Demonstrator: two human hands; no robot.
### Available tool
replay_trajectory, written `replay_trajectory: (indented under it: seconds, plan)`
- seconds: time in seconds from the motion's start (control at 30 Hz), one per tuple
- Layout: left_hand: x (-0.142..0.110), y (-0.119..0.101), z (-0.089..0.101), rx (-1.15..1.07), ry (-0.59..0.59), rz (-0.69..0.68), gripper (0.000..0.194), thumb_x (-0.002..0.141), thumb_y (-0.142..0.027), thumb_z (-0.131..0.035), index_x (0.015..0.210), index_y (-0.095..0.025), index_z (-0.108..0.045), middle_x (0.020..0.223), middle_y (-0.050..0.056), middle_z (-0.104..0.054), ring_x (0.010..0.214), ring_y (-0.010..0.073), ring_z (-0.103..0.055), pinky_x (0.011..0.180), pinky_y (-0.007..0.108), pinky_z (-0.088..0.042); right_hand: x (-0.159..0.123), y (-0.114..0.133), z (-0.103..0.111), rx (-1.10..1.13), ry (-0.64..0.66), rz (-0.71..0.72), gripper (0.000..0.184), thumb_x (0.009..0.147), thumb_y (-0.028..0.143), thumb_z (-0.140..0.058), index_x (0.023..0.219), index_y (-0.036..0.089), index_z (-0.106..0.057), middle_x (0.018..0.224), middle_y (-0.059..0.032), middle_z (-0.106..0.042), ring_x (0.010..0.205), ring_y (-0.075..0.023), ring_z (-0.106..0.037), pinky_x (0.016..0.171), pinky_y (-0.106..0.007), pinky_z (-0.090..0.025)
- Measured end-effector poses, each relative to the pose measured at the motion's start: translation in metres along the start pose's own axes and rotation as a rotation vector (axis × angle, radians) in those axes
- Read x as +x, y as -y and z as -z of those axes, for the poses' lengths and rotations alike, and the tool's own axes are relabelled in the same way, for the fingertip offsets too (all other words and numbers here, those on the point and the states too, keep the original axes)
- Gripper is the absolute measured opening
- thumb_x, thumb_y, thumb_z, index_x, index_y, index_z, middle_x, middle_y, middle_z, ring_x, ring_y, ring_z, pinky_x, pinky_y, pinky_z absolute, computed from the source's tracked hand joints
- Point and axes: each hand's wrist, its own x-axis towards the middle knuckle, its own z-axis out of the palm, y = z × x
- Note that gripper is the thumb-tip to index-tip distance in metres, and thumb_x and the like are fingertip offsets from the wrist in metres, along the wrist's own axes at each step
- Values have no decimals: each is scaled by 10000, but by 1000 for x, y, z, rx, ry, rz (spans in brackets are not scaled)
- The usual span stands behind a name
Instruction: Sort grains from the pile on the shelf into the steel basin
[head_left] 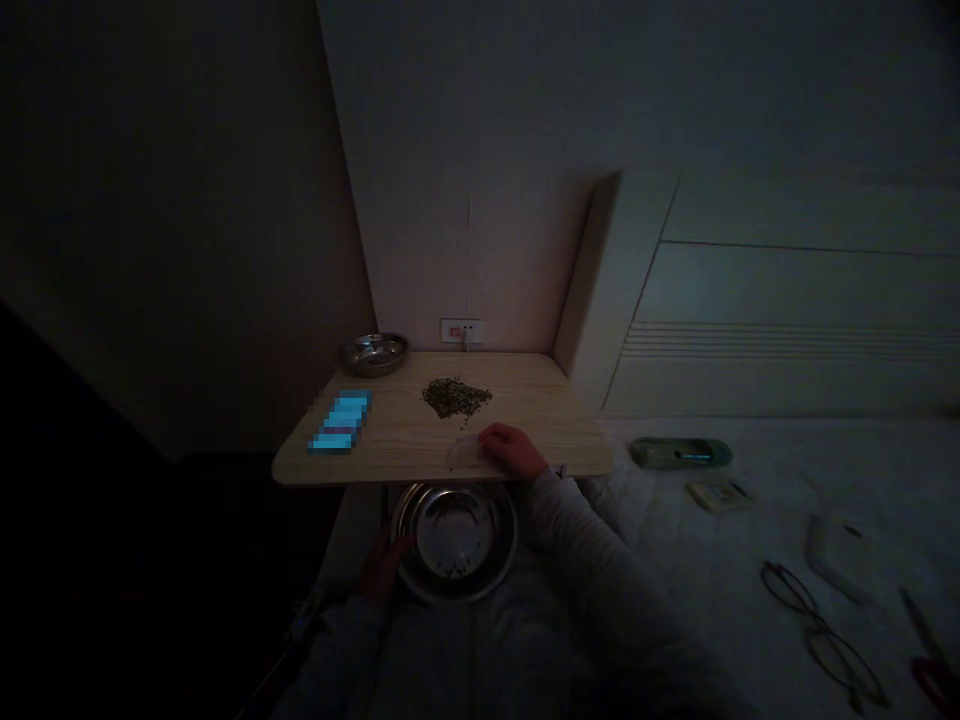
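Observation:
A loose pile of small dark seeds or grains (454,397) lies on the light wooden table (540,395). My right hand (512,450) is closed just in front of the pile, low over the table's near edge. Its fingers pinch a thin, see-through piece, apparently plastic (463,450); its exact shape is hard to make out. Below that edge, a round metal bowl (506,560) rests at my lap with a few dark grains on its bottom. My left hand (384,568) grips the bowl's left rim, its fingers partly lost in the dark.
Another metal bowl (375,357) stands at the table's back left, behind a lit, blurred-out phone (343,422). A wall socket (460,330) holds a plug. On the bed (660,540) to the right lie a greenish case (680,453), eyeglasses (814,625) and a red-handled tool (934,680).

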Motion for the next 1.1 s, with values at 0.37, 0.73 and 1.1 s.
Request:
replay_trajectory:
  seconds: [0.37,0.73,1.1]
  plan:
    - [8,5,-1,-139,47,-6,320,565,-242,-596,875,-172,-557,762,48,-667,848,216,-581,800,335,-397,-1,0,-1,71,18,1,157,606,204,-452,709,157,-562,583,26,-577,571,-90,-481,593,-210,-370]
    - [9,9,0,-108,25,15,349,587,-269,-581,918,-161,-550,892,85,-646,924,226,-548,788,330,-411,0,-1,0,60,46,14,145,608,208,-447,681,159,-563,578,29,-572,595,-93,-485,601,-207,-361]
    - [-3,-3,-1,-76,54,-14,265,603,-240,-565,862,-189,-594,880,69,-654,883,228,-568,781,337,-419,-2,2,1,14,51,18,127,626,216,-452,678,163,-556,589,27,-578,620,-99,-494,630,-215,-359]
